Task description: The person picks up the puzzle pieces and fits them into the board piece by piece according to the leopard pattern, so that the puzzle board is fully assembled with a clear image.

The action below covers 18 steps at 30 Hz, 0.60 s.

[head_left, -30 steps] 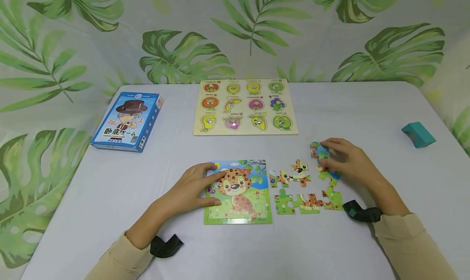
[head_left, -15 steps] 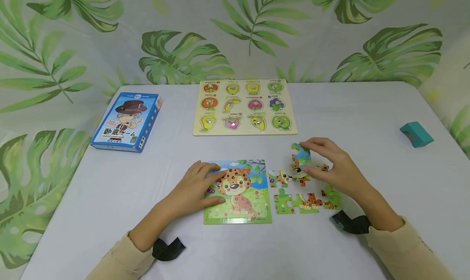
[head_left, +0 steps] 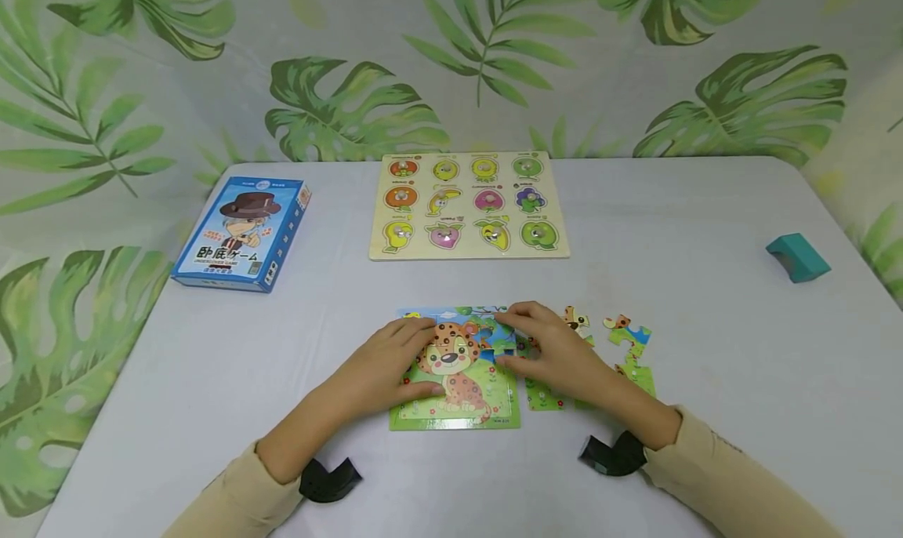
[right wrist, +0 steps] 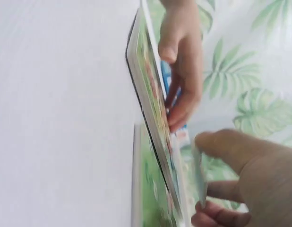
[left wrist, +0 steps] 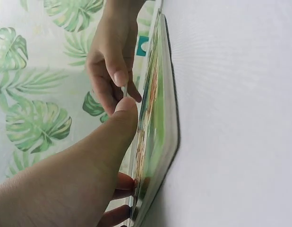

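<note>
A square leopard jigsaw board [head_left: 455, 423] with a green border lies on the table, bearing a picture of a spotted cub. My left hand [head_left: 374, 367] rests on its left side; in the left wrist view the fingers [left wrist: 121, 187] touch the board while the thumb is lifted off. Over the upper right of the board, my right hand [head_left: 564, 358] pinches a blue and green jigsaw piece [head_left: 503, 337]. The right wrist view shows that jigsaw piece [right wrist: 201, 177] edge-on between thumb and fingers, above the board. Right of the board lie several loose jigsaw pieces [head_left: 638, 379], partly hidden by the right hand.
A wooden fruit peg puzzle [head_left: 466, 248] lies at the back middle. At the back left is a blue card game box [head_left: 240, 232], and a teal arched block [head_left: 800, 257] is at the far right. A leaf-patterned cloth hangs behind the table.
My right hand has carried the jigsaw piece left from the loose pieces, and it is now over the board's upper right. The left hand has shifted slightly right on the board.
</note>
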{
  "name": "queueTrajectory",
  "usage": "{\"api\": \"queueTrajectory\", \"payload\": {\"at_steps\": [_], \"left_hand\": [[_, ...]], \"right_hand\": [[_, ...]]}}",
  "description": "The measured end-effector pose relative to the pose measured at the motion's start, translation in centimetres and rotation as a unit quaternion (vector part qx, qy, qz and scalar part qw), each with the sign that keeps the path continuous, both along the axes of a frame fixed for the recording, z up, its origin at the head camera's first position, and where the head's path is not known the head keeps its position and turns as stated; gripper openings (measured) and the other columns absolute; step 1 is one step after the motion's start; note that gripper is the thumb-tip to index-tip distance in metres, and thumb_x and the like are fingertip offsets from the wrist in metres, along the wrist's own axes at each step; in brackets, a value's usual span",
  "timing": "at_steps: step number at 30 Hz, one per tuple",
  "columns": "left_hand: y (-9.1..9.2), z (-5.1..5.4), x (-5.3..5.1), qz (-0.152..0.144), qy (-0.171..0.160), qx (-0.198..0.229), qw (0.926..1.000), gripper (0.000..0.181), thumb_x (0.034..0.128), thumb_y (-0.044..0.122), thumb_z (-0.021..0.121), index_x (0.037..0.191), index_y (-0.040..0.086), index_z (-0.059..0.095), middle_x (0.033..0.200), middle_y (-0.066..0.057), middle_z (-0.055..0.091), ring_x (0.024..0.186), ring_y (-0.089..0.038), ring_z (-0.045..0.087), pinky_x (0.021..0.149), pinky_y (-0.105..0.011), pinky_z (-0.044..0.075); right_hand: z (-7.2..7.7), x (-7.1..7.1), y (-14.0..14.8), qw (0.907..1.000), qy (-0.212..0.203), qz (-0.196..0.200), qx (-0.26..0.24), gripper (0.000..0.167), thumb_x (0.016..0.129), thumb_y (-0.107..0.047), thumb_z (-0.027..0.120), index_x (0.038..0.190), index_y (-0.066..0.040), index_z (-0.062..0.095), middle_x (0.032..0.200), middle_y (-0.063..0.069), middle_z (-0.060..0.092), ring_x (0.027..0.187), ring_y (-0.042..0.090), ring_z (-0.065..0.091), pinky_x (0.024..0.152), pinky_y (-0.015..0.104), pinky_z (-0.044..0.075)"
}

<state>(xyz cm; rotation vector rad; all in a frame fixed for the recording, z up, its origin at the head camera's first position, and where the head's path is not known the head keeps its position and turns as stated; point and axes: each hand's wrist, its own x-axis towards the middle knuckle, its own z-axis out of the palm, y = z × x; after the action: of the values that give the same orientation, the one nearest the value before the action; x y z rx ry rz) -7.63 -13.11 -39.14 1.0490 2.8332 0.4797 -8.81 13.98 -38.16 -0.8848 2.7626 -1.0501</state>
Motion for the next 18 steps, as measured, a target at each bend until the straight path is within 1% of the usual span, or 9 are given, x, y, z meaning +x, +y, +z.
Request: {"api": "queueTrajectory", "payload": {"at_steps": [2,4,8,10,15,18], "left_hand": [[0.1,0.1,0.0,-0.007,0.013,0.002,0.9999,0.075,0.0799,0.058,0.054,0.134,0.007,0.041,0.134,-0.006,0.040,0.124,-0.023,0.032,0.102,-0.036,0.027],[0.2,0.1,-0.1,-0.013,0.028,-0.003,0.9995,0.073,0.0803,0.058,0.053,0.136,0.013,0.039,0.131,-0.007,0.042,0.121,-0.025,0.035,0.100,-0.038,0.030],[0.6,-0.1,-0.2,-0.025,0.058,-0.023,0.9978,0.070,0.0801,0.062,0.049,0.139,0.026,0.035,0.126,-0.009,0.044,0.116,-0.028,0.040,0.095,-0.041,0.034],[0.8,-0.2,-0.2,-0.028,0.071,-0.032,0.9965,0.070,0.0793,0.064,0.048,0.139,0.030,0.033,0.123,-0.011,0.046,0.111,-0.029,0.042,0.089,-0.041,0.037],[1.3,-0.2,-0.2,-0.035,0.106,-0.059,0.9920,0.067,0.0790,0.065,0.046,0.138,0.035,0.035,0.112,-0.011,0.047,0.102,-0.028,0.044,0.075,-0.038,0.040],[1.6,-0.1,-0.2,-0.035,0.119,-0.085,0.9886,0.066,0.0789,0.067,0.043,0.136,0.036,0.038,0.111,-0.012,0.046,0.101,-0.029,0.043,0.073,-0.037,0.040]], "right_hand": [[-0.3,-0.1,-0.6,0.9997,0.015,-0.002,0.020,0.055,0.077,-0.032,0.071,0.123,-0.007,0.055,0.118,0.007,0.049,0.105,0.021,0.046,0.083,0.037,0.044],[-0.5,-0.4,-1.0,0.9986,0.035,-0.003,0.041,0.055,0.077,-0.033,0.070,0.122,-0.006,0.056,0.117,0.008,0.050,0.107,0.022,0.046,0.087,0.039,0.043],[-0.8,-0.8,-1.5,0.9950,0.069,0.006,0.073,0.054,0.077,-0.033,0.070,0.121,-0.006,0.057,0.115,0.009,0.052,0.103,0.023,0.047,0.086,0.039,0.043],[-0.9,-0.9,-1.7,0.9932,0.079,0.012,0.084,0.053,0.076,-0.032,0.071,0.121,-0.006,0.058,0.114,0.010,0.052,0.102,0.024,0.048,0.085,0.039,0.043],[-0.7,-1.2,-2.0,0.9909,0.083,0.017,0.105,0.052,0.076,-0.034,0.070,0.119,-0.007,0.060,0.113,0.010,0.053,0.099,0.024,0.049,0.082,0.038,0.044],[-0.5,-1.2,-2.1,0.9901,0.080,0.021,0.114,0.052,0.077,-0.035,0.070,0.119,-0.007,0.060,0.112,0.009,0.053,0.097,0.023,0.048,0.081,0.037,0.043]]}}
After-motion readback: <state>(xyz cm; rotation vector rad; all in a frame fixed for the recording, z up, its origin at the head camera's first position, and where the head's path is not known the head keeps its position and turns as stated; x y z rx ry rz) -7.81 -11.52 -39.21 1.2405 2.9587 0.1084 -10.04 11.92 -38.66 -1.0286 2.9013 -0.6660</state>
